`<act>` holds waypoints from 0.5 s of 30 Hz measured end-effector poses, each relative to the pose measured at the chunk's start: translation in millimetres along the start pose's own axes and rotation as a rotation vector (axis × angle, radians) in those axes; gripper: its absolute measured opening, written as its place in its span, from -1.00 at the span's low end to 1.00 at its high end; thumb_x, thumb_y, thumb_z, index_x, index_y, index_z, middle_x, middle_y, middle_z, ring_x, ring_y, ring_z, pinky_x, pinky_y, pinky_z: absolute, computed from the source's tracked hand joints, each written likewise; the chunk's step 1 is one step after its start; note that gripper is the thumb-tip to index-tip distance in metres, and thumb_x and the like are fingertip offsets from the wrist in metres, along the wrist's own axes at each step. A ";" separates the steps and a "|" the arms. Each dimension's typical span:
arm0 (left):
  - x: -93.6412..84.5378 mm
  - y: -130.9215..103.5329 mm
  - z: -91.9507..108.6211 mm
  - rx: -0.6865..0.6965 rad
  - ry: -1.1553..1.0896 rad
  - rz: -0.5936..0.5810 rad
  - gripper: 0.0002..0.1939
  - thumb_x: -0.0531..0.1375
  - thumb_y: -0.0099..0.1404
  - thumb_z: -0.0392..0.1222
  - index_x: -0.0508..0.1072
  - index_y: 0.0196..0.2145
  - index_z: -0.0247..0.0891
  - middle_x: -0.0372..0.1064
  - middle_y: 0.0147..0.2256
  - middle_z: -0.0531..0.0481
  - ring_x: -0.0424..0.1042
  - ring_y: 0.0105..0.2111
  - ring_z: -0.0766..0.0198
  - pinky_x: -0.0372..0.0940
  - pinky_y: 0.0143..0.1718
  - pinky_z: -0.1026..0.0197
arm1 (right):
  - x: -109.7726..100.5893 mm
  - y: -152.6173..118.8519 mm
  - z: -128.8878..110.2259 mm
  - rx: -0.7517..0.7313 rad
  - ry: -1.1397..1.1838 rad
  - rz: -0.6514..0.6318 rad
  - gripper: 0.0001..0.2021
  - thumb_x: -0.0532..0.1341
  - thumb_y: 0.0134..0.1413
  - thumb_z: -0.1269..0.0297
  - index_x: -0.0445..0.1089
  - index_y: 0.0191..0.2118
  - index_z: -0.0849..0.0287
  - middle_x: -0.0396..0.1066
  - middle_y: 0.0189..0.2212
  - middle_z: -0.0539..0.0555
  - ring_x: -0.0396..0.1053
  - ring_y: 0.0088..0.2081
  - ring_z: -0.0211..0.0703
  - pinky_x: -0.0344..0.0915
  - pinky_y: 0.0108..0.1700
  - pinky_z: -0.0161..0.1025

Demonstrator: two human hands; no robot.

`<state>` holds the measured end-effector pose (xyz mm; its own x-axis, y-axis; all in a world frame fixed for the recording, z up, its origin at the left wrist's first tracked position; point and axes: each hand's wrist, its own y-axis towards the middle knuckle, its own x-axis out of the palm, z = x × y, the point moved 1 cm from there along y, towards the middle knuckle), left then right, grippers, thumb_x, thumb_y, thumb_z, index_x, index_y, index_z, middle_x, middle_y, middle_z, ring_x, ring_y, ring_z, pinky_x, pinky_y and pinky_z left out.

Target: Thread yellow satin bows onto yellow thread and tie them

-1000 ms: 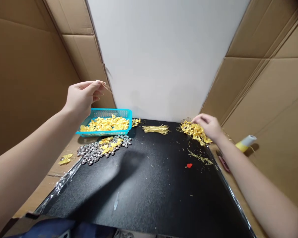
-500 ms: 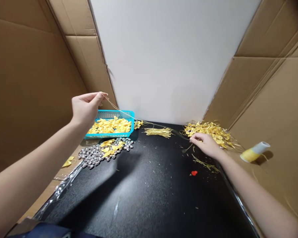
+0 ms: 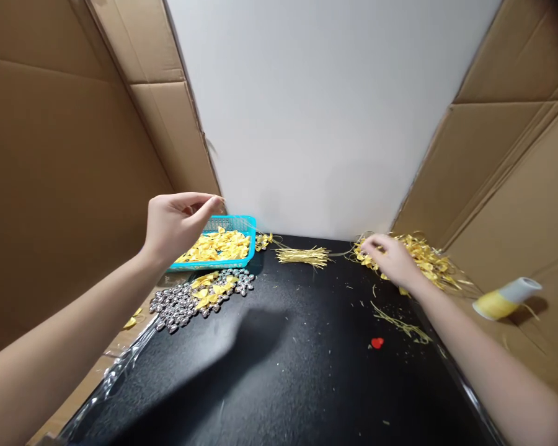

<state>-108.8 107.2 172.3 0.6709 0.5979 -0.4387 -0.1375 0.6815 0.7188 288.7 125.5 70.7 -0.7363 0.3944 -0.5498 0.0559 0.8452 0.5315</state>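
Note:
My left hand [image 3: 177,226] is raised in front of the blue basket [image 3: 252,238], thumb and forefinger pinching a thin yellow cord [image 3: 341,254]. The cord runs, blurred and sagging, across the back of the table towards my right hand [image 3: 393,261]. That hand has its fingertips pinched around the cord's other part, beside a pile of yellow ribbon pieces with loose ends [image 3: 430,263]. Folded yellow ribbon pieces [image 3: 221,246] fill the basket. Between the hands lies a bundle of cut gold cords [image 3: 303,255].
Shiny silver beads [image 3: 179,303] with a few yellow ribbon pieces on them lie front of the basket. Cord scraps [image 3: 400,322] and a small red object [image 3: 377,342] are on the right of the black table [image 3: 288,384]. A spool [image 3: 506,299] stands beyond its right edge. Cardboard walls flank both sides.
My left hand has moved right and slightly down, and the cord hangs slacker. The right hand has shifted a little right and up, nearer the ribbon pile. The whole view has shifted slightly.

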 end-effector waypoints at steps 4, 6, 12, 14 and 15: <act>-2.1 0.0 -7.6 -0.036 -0.008 0.020 -0.71 0.28 0.15 -0.01 0.66 -0.35 -0.29 0.42 -0.61 0.03 0.10 -0.66 0.44 -0.04 -0.66 0.36 | 3.4 -6.7 -1.1 -0.019 -0.177 -0.118 -0.73 0.07 0.07 0.12 0.36 -0.48 0.16 0.45 -0.45 0.09 0.35 -0.34 -0.10 0.20 -0.23 -0.20; -3.1 -1.3 -7.6 -0.041 -0.009 0.029 -0.72 0.28 0.15 -0.01 0.66 -0.34 -0.28 0.44 -0.58 0.03 0.10 -0.66 0.45 -0.03 -0.67 0.37 | 7.4 -7.1 4.9 0.007 -0.213 -0.140 -0.74 0.07 0.07 0.14 0.35 -0.49 0.17 0.45 -0.44 0.10 0.36 -0.33 -0.10 0.20 -0.23 -0.21; -7.7 -4.4 1.9 -0.028 -0.028 0.039 -0.73 0.30 0.12 -0.03 0.66 -0.39 -0.29 0.44 -0.59 -0.01 0.20 -0.64 0.42 0.06 -0.65 0.35 | 27.3 -4.3 25.3 0.090 -0.258 -0.235 -0.76 0.08 0.10 0.20 0.39 -0.46 0.18 0.46 -0.45 0.07 0.35 -0.39 -0.16 0.20 -0.28 -0.25; -10.1 -4.9 9.4 -0.024 -0.051 0.051 -0.73 0.31 0.10 -0.03 0.66 -0.39 -0.29 0.49 -0.54 -0.04 0.28 -0.60 0.38 0.15 -0.61 0.33 | 35.1 -5.3 28.7 0.126 -0.292 -0.253 -0.77 0.09 0.12 0.22 0.41 -0.45 0.18 0.47 -0.42 0.07 0.36 -0.36 -0.15 0.19 -0.27 -0.25; -11.3 -5.3 14.2 -0.022 -0.049 0.054 -0.73 0.30 0.10 -0.02 0.66 -0.39 -0.28 0.50 -0.52 -0.05 0.31 -0.59 0.37 0.19 -0.59 0.33 | 39.7 -6.6 29.4 0.142 -0.310 -0.264 -0.77 0.10 0.13 0.23 0.41 -0.45 0.18 0.48 -0.39 0.07 0.36 -0.34 -0.14 0.19 -0.26 -0.24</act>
<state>-105.3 90.7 181.1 0.6969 0.6132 -0.3719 -0.1905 0.6582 0.7283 279.0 146.3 26.5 -0.5011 0.2293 -0.8344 0.0009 0.9644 0.2645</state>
